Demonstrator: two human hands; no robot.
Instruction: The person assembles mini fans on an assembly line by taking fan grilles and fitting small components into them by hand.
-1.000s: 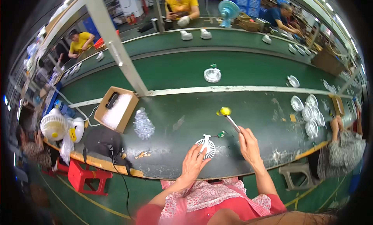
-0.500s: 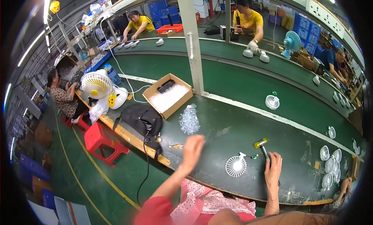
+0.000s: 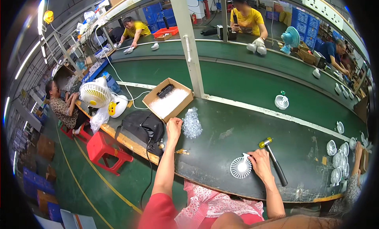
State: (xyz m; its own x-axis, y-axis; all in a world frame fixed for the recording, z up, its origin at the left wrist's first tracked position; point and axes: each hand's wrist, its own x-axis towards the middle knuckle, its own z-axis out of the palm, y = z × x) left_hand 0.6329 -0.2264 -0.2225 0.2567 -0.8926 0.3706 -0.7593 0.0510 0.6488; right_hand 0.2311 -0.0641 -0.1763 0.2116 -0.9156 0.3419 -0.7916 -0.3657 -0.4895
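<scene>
My left hand (image 3: 174, 129) is stretched out to the front corner of the cardboard box, beside a heap of small clear plastic pieces (image 3: 192, 125). Its fingertips are pressed together; whatever they pinch is too small to make out. A round white fan grille (image 3: 240, 168) lies flat on the dark bench in front of me. My right hand (image 3: 260, 163) has its fingers closed at the short stem of that grille. The small green part by the stem is hidden under it. Right beside this hand lies a hammer (image 3: 277, 165) with a yellow head and black handle.
The cardboard box (image 3: 182, 109) holds thin clear pieces and a black object. A black bag (image 3: 141, 124) and a white fan (image 3: 96, 94) stand left. Several grilles (image 3: 336, 160) sit right, near another person's arm (image 3: 357, 160). A moving-line belt (image 3: 233, 77) with one grille (image 3: 281, 102) runs behind.
My right hand has let go of the hammer, now lying on the bench, and moved left to the grille's stem. My left hand has moved left and away from me, to the clear heap's edge.
</scene>
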